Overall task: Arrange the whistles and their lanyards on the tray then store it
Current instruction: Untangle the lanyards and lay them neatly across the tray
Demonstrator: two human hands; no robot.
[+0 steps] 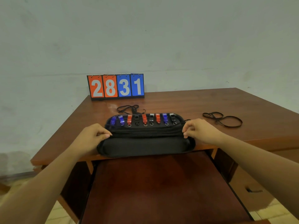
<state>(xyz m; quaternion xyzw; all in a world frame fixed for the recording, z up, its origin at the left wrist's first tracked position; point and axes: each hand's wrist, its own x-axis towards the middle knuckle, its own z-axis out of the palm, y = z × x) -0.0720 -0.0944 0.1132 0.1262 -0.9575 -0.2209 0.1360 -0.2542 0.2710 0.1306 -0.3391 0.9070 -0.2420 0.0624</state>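
A long black oval tray [145, 147] lies at the desk's front edge. Along its far side stand several whistles [144, 119] in a row, blue, red and black, some with metal rings. A bundle of black lanyards [145, 132] is stretched across the tray's middle. My left hand [95, 135] pinches the bundle's left end and my right hand [197, 129] pinches its right end. A loose black lanyard [222, 118] lies on the desk to the right, and another lanyard [128, 108] lies behind the tray.
A flip scoreboard [115, 86] reading 2831 stands at the back of the brown wooden desk [202, 102], against the wall. A pulled-out wooden shelf [161, 191] sits below the desk's front edge. A drawer with a dark handle [252, 190] is at lower right.
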